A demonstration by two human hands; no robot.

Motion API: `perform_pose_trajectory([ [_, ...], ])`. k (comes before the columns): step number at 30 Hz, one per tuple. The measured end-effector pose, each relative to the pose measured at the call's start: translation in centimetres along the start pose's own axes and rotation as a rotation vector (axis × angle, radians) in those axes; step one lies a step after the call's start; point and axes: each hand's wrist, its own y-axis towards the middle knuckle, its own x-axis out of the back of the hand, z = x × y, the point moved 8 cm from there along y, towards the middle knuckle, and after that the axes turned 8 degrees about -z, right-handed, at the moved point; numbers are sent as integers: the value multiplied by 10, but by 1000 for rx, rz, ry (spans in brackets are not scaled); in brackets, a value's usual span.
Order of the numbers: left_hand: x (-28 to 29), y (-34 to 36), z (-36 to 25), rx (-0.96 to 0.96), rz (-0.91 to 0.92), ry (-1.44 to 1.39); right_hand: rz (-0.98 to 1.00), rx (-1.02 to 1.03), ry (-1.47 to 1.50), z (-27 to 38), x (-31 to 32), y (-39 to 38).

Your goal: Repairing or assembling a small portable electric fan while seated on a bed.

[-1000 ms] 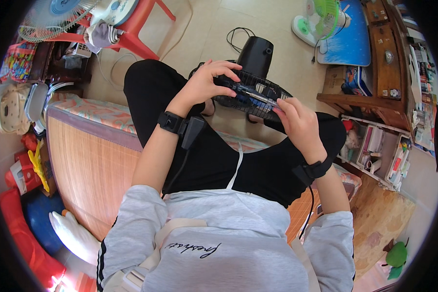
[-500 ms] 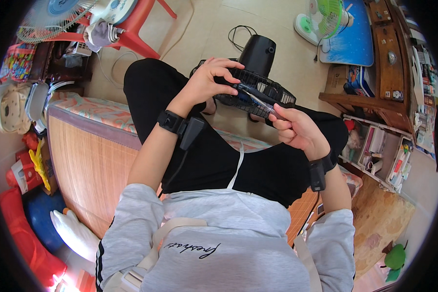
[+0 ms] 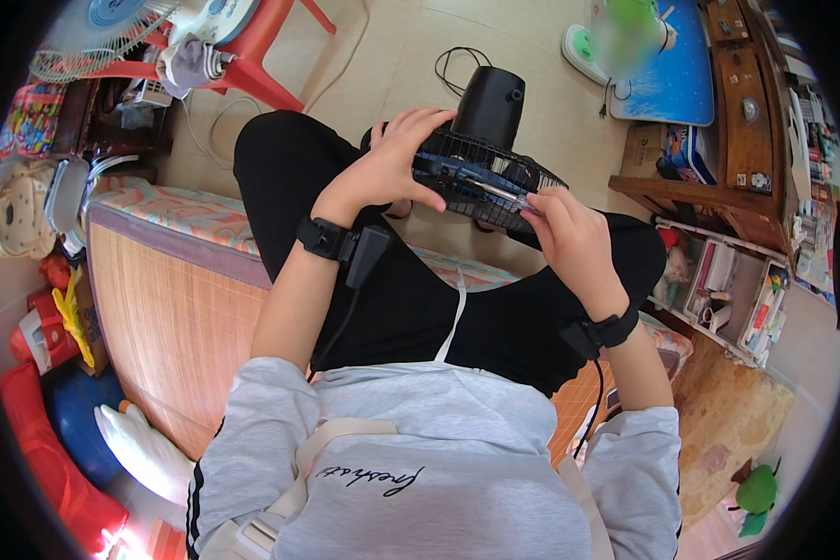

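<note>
A person seated at the edge of a mat-covered bed [image 3: 173,289] leans over a black fan [image 3: 481,147], its wire cage standing between the knees and its dark housing [image 3: 491,105] pointing away across the tiled floor [image 3: 411,56]. The right hand [image 3: 574,243] grasps a slim tool [image 3: 504,192], apparently a screwdriver, thumb and fingers pinched around its near end. From that grip the silvery shaft runs forward and leftward over the cage, its long axis roughly in line with the cage's slanting length. Whether the tip touches the fan or stops short of it cannot be told from this angle. The left hand [image 3: 378,168] spreads at the cage's left end, thumb well apart from the fingers and nothing visibly pinched between them; how firmly it bears on the fan does not show. The tip lies to the right of that gap, pointing toward it, so the tool spans much of the space between the two hands, with the right at its near end and the left just beyond its tip.
</note>
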Motion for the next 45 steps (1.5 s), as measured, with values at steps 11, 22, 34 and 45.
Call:
perform_pose_trajectory([
  [11,-11,1,-3,11,108,148,248,-469,401,-46,-42,-22],
  [22,0,-5,5,91,66,253,404,-500,198,-85,-1,-46],
  [34,37,63,34,54,-25,-163,-62,-911,773,-172,-37,-58],
  [45,47,83,97,160,-300,-261,-372,-942,886,-213,-56,-36],
])
